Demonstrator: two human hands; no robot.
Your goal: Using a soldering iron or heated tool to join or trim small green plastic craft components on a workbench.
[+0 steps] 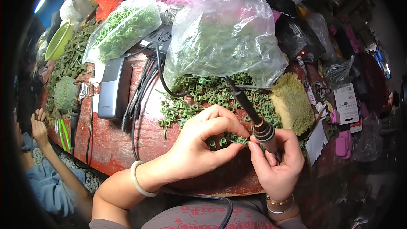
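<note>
My left hand (pixel 205 140) pinches a small green piece (pixel 241 139) between thumb and forefinger, its wrist in a pale bangle. Close beside it, my right hand (pixel 277 165) is closed around a dark pen-like tool that looks like a soldering iron (pixel 251 112). The iron's narrow end points up and away, over the pile. The right thumb and forefinger tips meet at the green piece too; whether they grip it is hard to make out. Beyond both hands lies a pile of small green looped pieces (pixel 199 102) on the red, worn table (pixel 118 155).
A clear bag of green pieces (pixel 224 38) lies behind the pile. A yellow-green sponge-like block (pixel 292 102) is at right, a grey power bank (pixel 115 87) and black cables (pixel 140 89) at left. Another person's hand (pixel 39 129) rests at the table's left edge.
</note>
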